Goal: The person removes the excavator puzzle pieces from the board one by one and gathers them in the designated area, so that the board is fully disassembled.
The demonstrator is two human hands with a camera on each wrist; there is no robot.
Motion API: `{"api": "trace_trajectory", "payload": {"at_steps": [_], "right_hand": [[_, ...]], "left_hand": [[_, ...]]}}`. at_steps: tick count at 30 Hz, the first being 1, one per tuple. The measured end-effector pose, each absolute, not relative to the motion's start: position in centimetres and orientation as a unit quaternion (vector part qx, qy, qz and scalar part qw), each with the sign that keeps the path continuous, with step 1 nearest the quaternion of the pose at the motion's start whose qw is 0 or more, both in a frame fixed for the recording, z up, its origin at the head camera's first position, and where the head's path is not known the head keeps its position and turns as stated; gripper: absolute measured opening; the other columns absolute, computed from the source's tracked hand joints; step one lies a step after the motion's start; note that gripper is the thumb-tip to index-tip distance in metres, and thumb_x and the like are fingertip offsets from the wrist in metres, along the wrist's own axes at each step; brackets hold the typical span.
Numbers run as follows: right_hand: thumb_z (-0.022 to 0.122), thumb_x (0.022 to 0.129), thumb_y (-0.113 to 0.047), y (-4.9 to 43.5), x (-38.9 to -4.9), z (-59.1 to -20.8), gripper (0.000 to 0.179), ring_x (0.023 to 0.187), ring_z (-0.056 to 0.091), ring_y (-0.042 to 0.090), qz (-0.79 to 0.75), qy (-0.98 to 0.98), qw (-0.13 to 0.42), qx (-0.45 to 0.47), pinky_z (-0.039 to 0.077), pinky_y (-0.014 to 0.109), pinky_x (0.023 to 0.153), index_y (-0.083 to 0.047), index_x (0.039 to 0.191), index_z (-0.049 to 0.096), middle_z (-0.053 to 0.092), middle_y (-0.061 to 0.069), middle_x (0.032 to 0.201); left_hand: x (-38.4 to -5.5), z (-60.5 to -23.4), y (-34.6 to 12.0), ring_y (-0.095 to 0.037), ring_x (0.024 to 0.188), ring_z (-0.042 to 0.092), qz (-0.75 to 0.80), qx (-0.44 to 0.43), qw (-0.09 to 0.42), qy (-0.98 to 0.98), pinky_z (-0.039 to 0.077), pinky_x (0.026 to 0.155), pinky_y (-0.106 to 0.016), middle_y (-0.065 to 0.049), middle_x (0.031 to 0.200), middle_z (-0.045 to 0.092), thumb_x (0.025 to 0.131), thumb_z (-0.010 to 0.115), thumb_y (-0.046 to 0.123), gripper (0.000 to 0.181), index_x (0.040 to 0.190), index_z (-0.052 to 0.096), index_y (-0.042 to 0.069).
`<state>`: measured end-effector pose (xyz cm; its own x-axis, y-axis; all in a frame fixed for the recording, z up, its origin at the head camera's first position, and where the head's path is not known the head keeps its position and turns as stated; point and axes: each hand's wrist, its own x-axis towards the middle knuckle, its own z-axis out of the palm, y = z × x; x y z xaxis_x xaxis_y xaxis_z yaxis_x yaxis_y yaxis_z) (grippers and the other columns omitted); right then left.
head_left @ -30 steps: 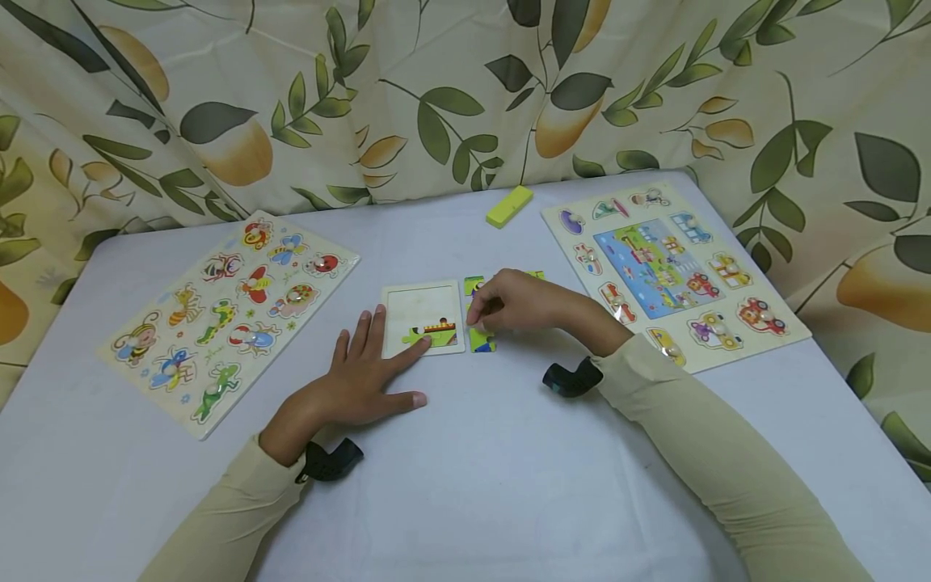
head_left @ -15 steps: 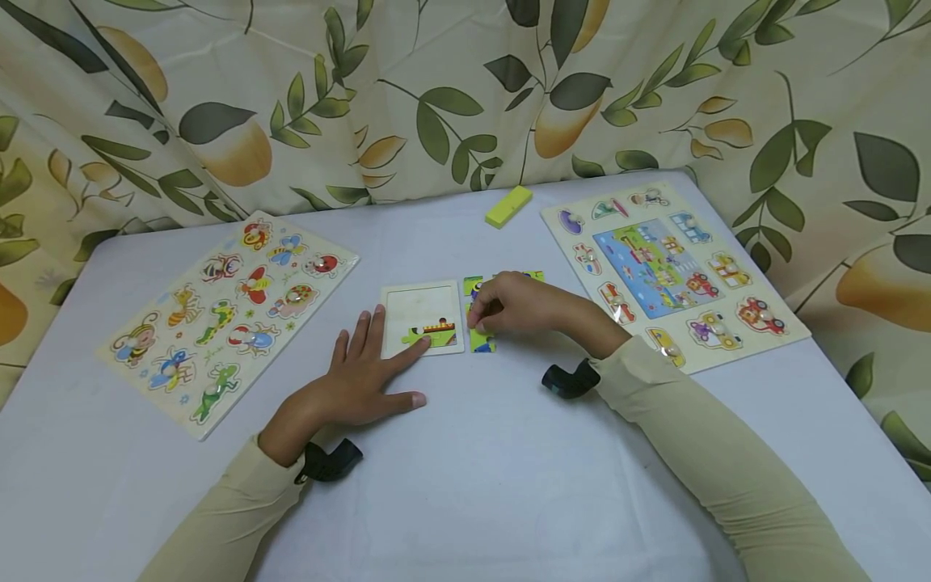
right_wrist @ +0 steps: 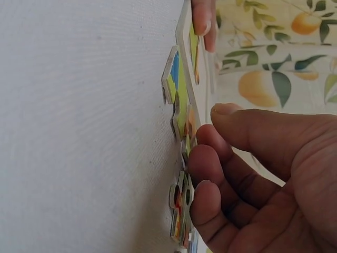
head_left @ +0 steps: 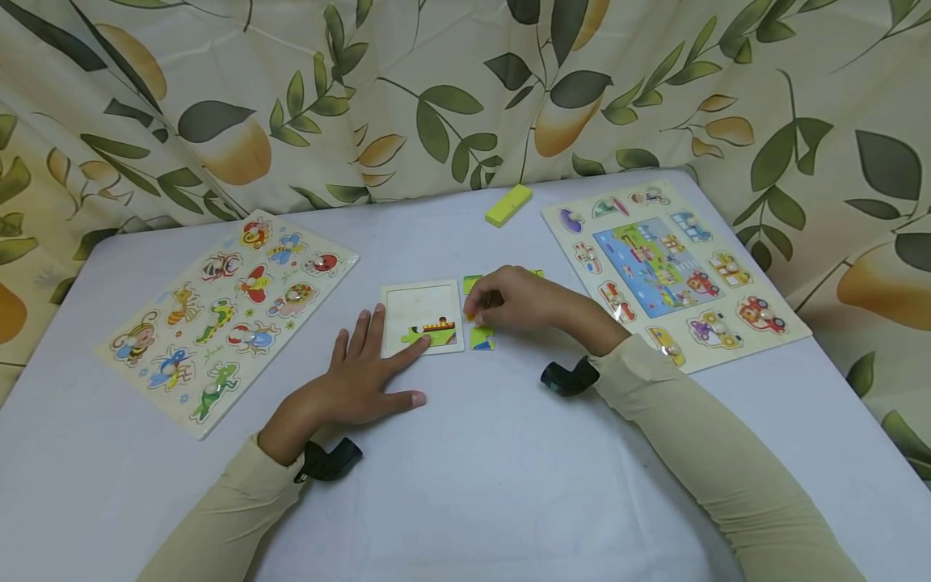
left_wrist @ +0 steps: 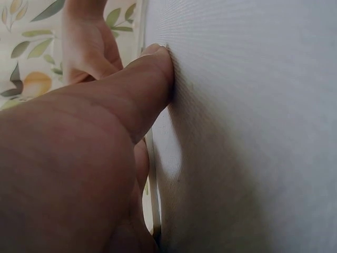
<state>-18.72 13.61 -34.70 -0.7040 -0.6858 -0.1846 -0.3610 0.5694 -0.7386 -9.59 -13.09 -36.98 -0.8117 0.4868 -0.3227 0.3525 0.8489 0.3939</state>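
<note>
My left hand lies flat with spread fingers, its index fingertip on a green puzzle piece in the lower part of a small square puzzle tray. Just right of the tray, my right hand pinches a puzzle piece with some orange on it between thumb and index finger, most of it hidden by the fingers in the head view. Loose pieces lie beside it: a green and blue one nearer me, a green one farther off, and others partly under the hand.
An insect puzzle board lies at an angle on the left, a vehicle puzzle board on the right. A yellow-green block sits at the back edge, before a leaf-patterned curtain. White cloth covers the table.
The right fingers have shifted slightly up and left toward the tray, and an orange bit of the pinched piece now shows at the fingertips. The left hand has stayed put.
</note>
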Motion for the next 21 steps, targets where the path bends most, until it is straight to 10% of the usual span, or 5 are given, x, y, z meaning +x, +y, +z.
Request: {"api": "trace_trajectory", "payload": {"at_steps": [21], "right_hand": [[0.06, 0.098, -0.016, 13.1, -20.1, -33.9, 0.015, 0.074, 0.053, 0.018, -0.352, 0.858, 0.212, -0.308, 0.044, 0.032, 0.068, -0.008, 0.103, 0.071, 0.064, 0.003, 0.085]], "left_hand": [[-9.9, -36.3, -11.6, -0.037, 0.139, -0.03, 0.262, 0.198, 0.2, 0.923, -0.005, 0.106, -0.068, -0.022, 0.157, -0.019, 0.092, 0.058, 0.055, 0.066, 0.15, 0.04, 0.03]]}}
